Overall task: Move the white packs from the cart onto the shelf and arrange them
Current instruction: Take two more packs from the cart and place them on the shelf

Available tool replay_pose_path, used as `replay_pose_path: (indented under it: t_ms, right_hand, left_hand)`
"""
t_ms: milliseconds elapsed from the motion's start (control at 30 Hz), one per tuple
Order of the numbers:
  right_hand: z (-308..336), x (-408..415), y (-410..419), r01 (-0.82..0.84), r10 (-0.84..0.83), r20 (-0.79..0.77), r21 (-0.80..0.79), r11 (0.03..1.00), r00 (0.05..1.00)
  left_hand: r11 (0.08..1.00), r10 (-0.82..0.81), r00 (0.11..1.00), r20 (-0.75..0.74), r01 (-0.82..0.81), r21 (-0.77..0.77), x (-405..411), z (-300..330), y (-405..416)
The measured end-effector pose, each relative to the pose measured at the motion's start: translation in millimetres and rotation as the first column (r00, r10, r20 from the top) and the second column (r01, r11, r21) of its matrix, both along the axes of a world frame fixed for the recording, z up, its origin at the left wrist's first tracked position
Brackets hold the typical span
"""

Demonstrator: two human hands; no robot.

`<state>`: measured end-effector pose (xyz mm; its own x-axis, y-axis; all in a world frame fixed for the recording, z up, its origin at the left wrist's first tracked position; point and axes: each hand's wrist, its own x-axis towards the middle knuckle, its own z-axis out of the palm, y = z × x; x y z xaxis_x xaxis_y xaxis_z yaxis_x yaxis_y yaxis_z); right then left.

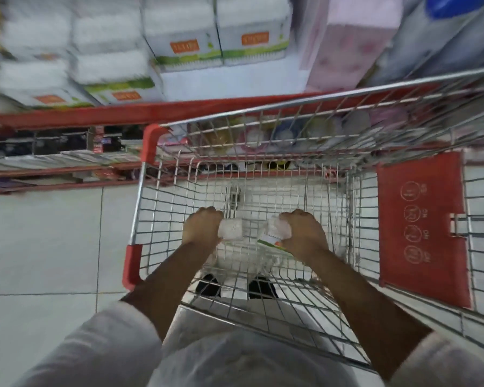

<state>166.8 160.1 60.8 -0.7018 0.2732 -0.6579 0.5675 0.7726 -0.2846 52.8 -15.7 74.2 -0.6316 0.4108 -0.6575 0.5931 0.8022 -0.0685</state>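
Observation:
A wire shopping cart (263,174) with red corner guards stands in front of me. Both my arms reach down into its basket. My left hand (203,227) and my right hand (303,231) each grip one end of a white pack (248,238) with a green and orange label, low in the basket. Ahead and above, the shelf (95,114) with a red front edge carries stacked white packs (183,37) bearing orange tags and green stripes.
Pink packs (344,43) stand right of the white ones on the shelf. A red child-seat flap (422,222) hangs at the cart's right. Lower shelves (53,163) hold mixed goods. A pale tiled floor (48,241) lies to the left.

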Motion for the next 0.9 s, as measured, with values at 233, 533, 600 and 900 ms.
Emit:
replay_pose_path:
  t_ms: [233, 533, 600, 900]
  right_hand:
    - [114.7, -44.0, 1.6, -0.128, 0.171, -0.259, 0.174, 0.976, 0.951]
    - [220.3, -126.6, 4.2, -0.104, 0.312, -0.443, 0.433, 0.895, 0.84]
    - [224.1, -144.1, 7.0, -0.086, 0.325, -0.442, 0.479, 0.874, 0.836]
    - [204.0, -194.4, 25.9, -0.075, 0.3, -0.345, 0.536, 0.841, 0.889]
  left_hand:
    - [0.962, 0.12, 0.965, -0.231, -0.056, 0.266, -32.1, 122.7, -9.0]
    - [0.868, 0.177, 0.912, -0.37, 0.033, 0.495, -107.2, 210.1, -1.8]
    - [0.857, 0.155, 0.916, -0.369, 0.061, 0.511, -122.2, 214.0, 6.6]
    - [0.878, 0.141, 0.958, -0.248, -0.006, 0.479, -157.8, 207.0, 43.5]
